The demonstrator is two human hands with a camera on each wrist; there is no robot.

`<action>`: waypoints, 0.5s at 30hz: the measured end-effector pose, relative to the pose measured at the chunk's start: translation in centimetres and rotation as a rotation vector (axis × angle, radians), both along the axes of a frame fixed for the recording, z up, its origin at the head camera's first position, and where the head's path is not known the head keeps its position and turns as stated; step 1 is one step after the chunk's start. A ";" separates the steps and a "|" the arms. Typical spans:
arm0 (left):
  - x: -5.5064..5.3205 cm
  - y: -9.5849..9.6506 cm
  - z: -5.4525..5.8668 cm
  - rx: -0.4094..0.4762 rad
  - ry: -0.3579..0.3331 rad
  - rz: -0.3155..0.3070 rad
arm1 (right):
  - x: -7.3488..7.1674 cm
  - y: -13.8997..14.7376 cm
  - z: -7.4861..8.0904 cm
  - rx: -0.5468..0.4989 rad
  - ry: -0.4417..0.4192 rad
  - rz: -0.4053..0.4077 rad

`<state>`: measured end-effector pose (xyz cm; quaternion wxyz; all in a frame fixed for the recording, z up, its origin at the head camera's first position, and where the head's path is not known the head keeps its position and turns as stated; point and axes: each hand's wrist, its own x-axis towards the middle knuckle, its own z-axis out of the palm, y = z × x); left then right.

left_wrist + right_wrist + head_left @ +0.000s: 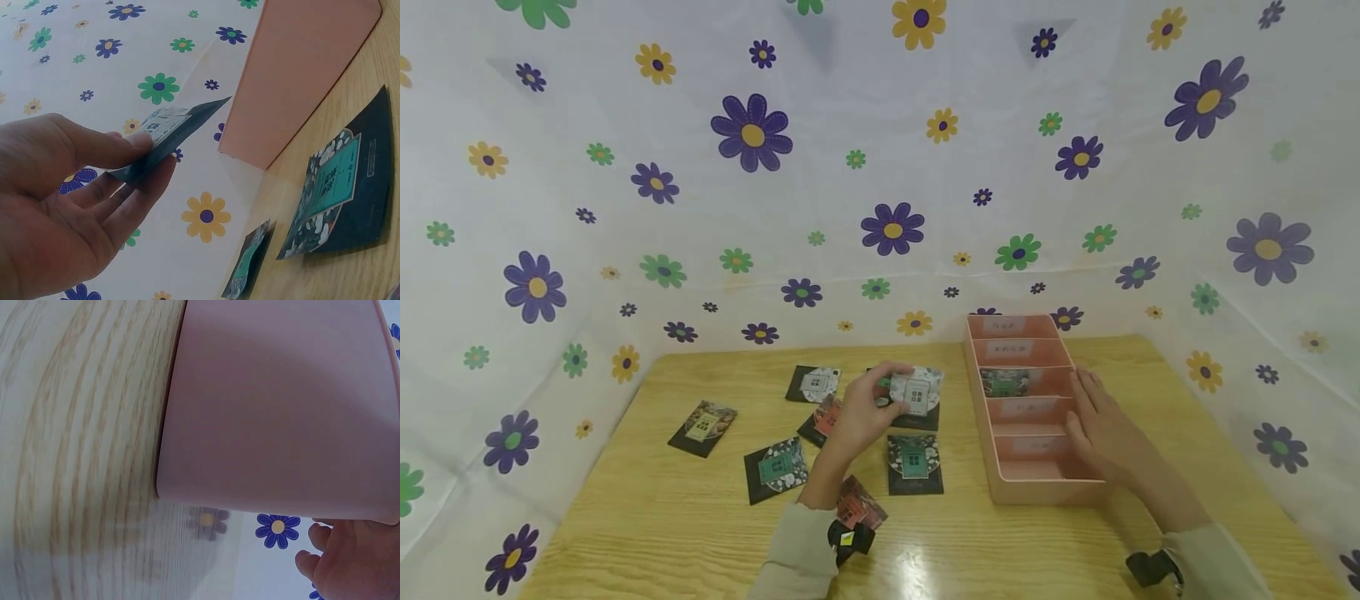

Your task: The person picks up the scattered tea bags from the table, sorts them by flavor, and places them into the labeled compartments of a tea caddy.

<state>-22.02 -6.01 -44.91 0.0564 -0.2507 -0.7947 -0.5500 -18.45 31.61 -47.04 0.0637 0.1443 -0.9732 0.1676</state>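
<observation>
My left hand [859, 418] pinches a flat dark sachet with a pale label [916, 392] between thumb and fingers, raised over other sachets. In the left wrist view the sachet [172, 134] is seen nearly edge-on, and the thumb [134, 145] presses its printed face. My right hand [1108, 433] rests along the right rim of a pink divided box [1045, 493], fingers fairly straight. The right wrist view shows fingers [320, 537] just past the box's end wall [281, 412]. A green-labelled sachet [1006, 383] lies in the box's middle compartment.
Several sachets lie on the wooden table [647, 517]: a yellow-labelled one [702, 428], green-labelled ones [777, 469] [914, 463], a white-labelled one [814, 383], and red-labelled ones [859, 502] partly behind the left arm. A flower-printed cloth [820, 183] rises behind and at both sides.
</observation>
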 end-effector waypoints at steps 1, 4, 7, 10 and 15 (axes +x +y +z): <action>0.1 0.0 0.0 0.005 0.000 -0.002 | 0.0 0.0 0.0 -0.001 -0.004 -0.001; 0.4 0.2 0.2 0.020 -0.005 -0.006 | 0.1 0.0 0.1 -0.003 -0.007 0.000; 0.8 0.4 0.6 0.025 -0.022 -0.007 | 0.2 0.0 0.1 -0.011 -0.005 0.008; 1.0 0.5 0.9 0.033 -0.027 -0.013 | 0.2 0.0 0.1 -0.019 0.004 0.017; 0.9 0.6 1.2 0.063 -0.054 -0.050 | 0.1 0.1 -0.1 -0.020 0.013 0.010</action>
